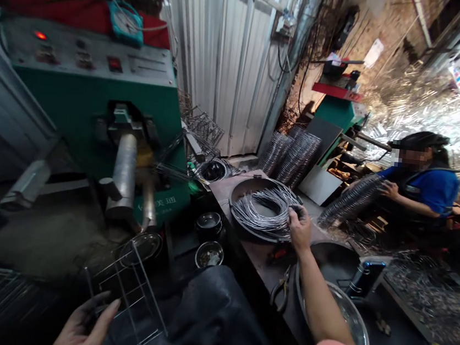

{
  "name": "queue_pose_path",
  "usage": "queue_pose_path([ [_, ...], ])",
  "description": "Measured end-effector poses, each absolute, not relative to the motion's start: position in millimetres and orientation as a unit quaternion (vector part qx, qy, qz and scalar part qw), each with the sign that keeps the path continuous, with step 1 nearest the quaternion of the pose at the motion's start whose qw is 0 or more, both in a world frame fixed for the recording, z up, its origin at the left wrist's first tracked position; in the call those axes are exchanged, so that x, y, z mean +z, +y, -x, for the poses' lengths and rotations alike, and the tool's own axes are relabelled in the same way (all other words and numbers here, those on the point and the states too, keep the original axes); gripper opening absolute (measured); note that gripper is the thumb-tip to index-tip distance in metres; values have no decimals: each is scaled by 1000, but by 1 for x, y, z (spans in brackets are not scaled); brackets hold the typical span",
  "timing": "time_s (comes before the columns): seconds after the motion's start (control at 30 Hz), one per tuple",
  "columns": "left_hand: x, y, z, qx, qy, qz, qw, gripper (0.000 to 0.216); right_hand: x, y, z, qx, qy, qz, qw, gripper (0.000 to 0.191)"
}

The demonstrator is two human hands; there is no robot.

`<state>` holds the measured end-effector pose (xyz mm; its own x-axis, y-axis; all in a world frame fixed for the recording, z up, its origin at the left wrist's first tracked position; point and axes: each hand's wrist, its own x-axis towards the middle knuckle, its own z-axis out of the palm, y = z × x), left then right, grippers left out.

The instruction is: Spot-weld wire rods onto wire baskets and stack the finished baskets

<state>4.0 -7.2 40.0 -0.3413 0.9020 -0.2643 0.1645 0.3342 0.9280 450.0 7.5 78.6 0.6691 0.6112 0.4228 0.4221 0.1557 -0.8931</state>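
My left hand point(85, 326), its fingers darkened, is closed on a small wire rack point(132, 300) with thin bars, tilted over my lap at the lower left. My right hand point(300, 229) reaches out to a round black pan point(240, 187). Its thumb and fingers are pinched on metal wire at the right side of a coiled heap of thin wire pieces point(260, 220) lying in that pan. How many wires are between the fingertips I cannot tell.
A green machine point(75, 105) with metal cylinders stands on my left. Two small bowls point(209, 254) sit near my knee. Pliers point(279, 294), a phone point(367, 278) and a steel bowl point(356, 320) are at the right. Beyond, a person in blue point(435, 190) handles stacked wire rings point(353, 200).
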Motion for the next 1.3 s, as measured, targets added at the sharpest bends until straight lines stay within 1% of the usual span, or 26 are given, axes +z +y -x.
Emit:
queue_pose_path([
  [0.07, 44, -11, -5, 451, 679, -381, 437, 54, 98, -2, -430, 34, -446, 661, 602, 24],
  [0.17, 40, -14, -3, 480, 652, -392, 437, 56, 125, 6, -408, 7, -558, 684, 471, 29],
  [0.23, 35, -15, -2, 493, 638, -406, 431, 56, 139, 20, -392, 21, -646, 669, 368, 33],
  [0.33, 28, -16, 2, 506, 622, -416, 429, 56, 153, 36, -363, 73, -761, 598, 240, 27],
  [0.4, 26, -12, 5, 521, 611, -424, 419, 53, 159, 40, -346, 84, -804, 555, 198, 25],
  [0.43, 26, -9, 8, 532, 602, -430, 412, 51, 161, 41, -340, 76, -816, 540, 192, 26],
  [0.5, 27, 1, 13, 562, 576, -442, 396, 48, 163, 43, -332, 53, -829, 520, 198, 28],
  [0.57, 31, 14, 20, 590, 547, -452, 385, 46, 159, 49, -327, 54, -835, 507, 208, 29],
  [0.73, 37, 45, 31, 600, 530, -473, 369, 44, 128, 73, -302, 142, -814, 494, 269, 24],
  [0.87, 33, 60, 30, 607, 512, -459, 400, 43, 101, 93, -286, 183, -801, 512, 249, 22],
  [0.97, 28, 68, 29, 611, 506, -444, 418, 41, 92, 107, -284, 217, -784, 528, 245, 25],
  [1.1, 27, 76, 25, 608, 508, -434, 429, 39, 83, 119, -274, 283, -724, 539, 324, 23],
  [1.17, 27, 79, 22, 604, 510, -429, 437, 39, 77, 121, -266, 309, -684, 548, 370, 27],
  [1.3, 24, 83, 17, 593, 516, -419, 455, 40, 58, 123, -254, 323, -647, 548, 420, 30],
])
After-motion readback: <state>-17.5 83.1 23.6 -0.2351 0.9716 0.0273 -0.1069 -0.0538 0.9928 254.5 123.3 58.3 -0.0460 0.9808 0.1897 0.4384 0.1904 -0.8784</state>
